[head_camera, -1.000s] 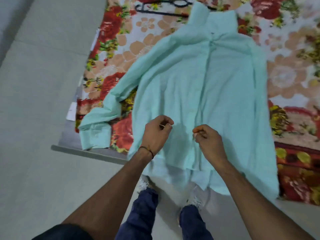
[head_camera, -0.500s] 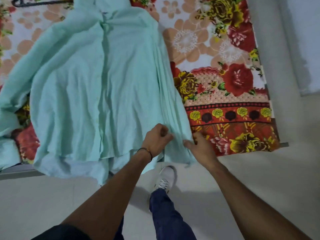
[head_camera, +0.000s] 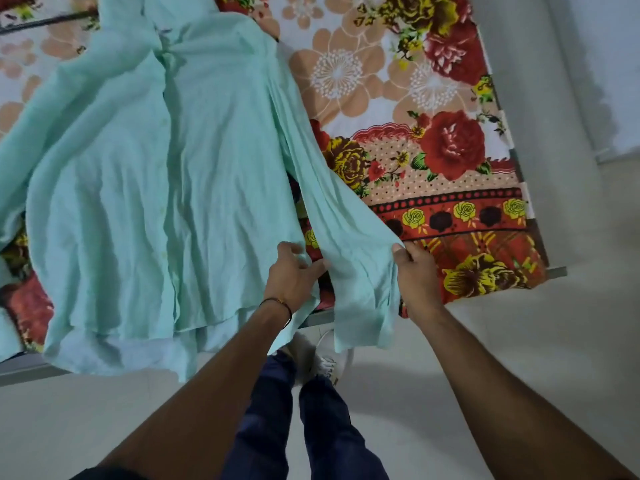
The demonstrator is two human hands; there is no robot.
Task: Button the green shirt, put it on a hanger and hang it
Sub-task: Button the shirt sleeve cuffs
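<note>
While on one shirt [head_camera: 156, 202], two hands [head_camera: 294, 277] [head_camera: 417, 277]

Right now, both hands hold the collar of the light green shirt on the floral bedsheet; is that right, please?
Not the collar: head view shows the left hand and right hand holding a sleeve of the light green shirt on the floral bedsheet.

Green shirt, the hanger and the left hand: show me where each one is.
green shirt [head_camera: 156, 202]: head view, middle of the front panel.
hanger [head_camera: 48, 21]: head view, dark bar at top left.
left hand [head_camera: 294, 275]: head view, back of the hand.
</note>
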